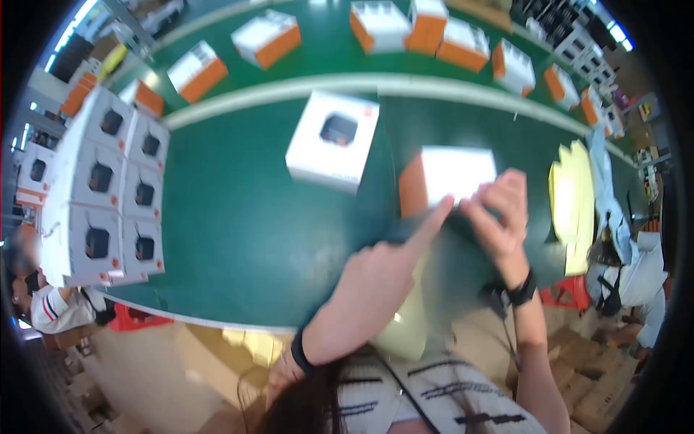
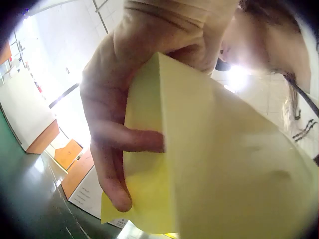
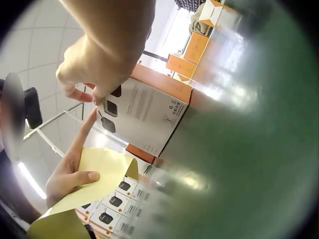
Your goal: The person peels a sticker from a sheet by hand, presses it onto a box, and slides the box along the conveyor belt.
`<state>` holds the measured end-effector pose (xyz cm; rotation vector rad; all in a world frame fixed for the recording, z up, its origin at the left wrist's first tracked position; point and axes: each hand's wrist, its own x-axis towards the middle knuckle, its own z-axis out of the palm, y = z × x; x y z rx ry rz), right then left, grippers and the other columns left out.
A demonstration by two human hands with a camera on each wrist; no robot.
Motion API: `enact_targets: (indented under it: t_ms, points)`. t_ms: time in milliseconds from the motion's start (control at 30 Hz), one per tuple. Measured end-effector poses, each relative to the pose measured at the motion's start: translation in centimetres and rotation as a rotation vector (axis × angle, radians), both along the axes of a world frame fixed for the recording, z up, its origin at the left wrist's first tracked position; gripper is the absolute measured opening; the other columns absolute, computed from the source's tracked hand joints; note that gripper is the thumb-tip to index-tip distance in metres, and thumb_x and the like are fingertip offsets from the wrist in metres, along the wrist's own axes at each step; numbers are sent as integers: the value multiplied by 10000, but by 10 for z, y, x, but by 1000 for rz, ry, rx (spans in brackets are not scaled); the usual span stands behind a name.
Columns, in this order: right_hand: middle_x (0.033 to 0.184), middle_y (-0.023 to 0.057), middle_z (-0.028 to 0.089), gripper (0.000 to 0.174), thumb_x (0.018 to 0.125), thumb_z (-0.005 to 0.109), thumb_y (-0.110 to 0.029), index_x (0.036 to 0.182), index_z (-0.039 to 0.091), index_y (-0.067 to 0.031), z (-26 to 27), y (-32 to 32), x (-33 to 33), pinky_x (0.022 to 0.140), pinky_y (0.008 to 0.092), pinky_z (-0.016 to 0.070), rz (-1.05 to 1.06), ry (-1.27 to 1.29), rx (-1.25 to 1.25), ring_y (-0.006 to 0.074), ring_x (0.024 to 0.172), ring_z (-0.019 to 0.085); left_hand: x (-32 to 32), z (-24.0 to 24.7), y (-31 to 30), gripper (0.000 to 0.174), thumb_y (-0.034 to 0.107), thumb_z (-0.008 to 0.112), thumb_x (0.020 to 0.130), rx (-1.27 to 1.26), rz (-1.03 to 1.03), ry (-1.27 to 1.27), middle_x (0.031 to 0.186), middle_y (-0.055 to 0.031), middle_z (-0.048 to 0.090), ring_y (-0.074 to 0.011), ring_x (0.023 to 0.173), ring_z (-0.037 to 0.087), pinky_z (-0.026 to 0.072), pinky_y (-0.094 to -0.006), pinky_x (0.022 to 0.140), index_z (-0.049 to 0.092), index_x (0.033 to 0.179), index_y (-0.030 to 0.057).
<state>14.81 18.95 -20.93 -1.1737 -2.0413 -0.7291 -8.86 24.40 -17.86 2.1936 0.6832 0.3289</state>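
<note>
- In the head view, the white-and-orange box is sitting on the green table, right of centre, showing a white top and an orange side.
- The left hand is gripping one yellow sheet, its index finger pointing straight to the box's near edge.
- The right hand is bending its fingers at that edge; whether it is pinching anything, I cannot tell.
- One white box is lying nearby, picturing a dark device; its lettering is blurring.
- Six device pictures are showing on the stacked boxes at left; yellow sheets are lying at right.
- In the left wrist view, fingers and palm are closing around the sheet, which is looking plain and folded.
- In the right wrist view, the box is showing at least two dark device pictures, recycling-type symbols and grey print too small to read.
</note>
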Motion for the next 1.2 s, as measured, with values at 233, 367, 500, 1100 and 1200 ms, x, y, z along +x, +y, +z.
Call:
enact_targets:
  t_ms: [233,367,500,1100,1200]
  points:
    - [931,33,644,305,737,778,-181,1038,743,-142,-4,18,8,712,375,452,-71,175,88,243,886,613,12,-11,11,934,-47,557,762,81,-52,82,554,-170,541,-357,526,580,484,-472,557,180,1566,241]
    - [1210,86,549,481,776,713,-319,1246,678,-223,42,48,29,958,440,363,-48,43,-404,302,1151,498,15,-18,21,947,-38,574,765,143,-56,45,567,-173,531,-361,510,547,477,-467,570,155,1568,238]
    - [1320,173,454,480,946,543,-358,1404,539,-217,39,96,47,993,446,366,228,187,-758,355,1170,474,10,1,38,924,-28,590,796,-56,-43,-37,577,-174,531,-377,525,544,476,-445,581,153,1569,230]
    - [1268,291,515,789,807,648,-418,1514,301,-393,-25,306,285,972,504,463,-838,285,-549,465,1087,573,-40,19,30,394,-41,613,908,-427,527,-790,1043,-61,596,-87,905,598,495,-217,721,382,1214,50]
    - [1293,339,474,721,850,618,-340,1503,319,-404,17,210,219,863,472,524,-754,249,-436,413,915,643,-47,42,22,152,70,536,994,-439,492,-813,911,-23,603,-37,784,566,456,-205,628,441,1106,28]
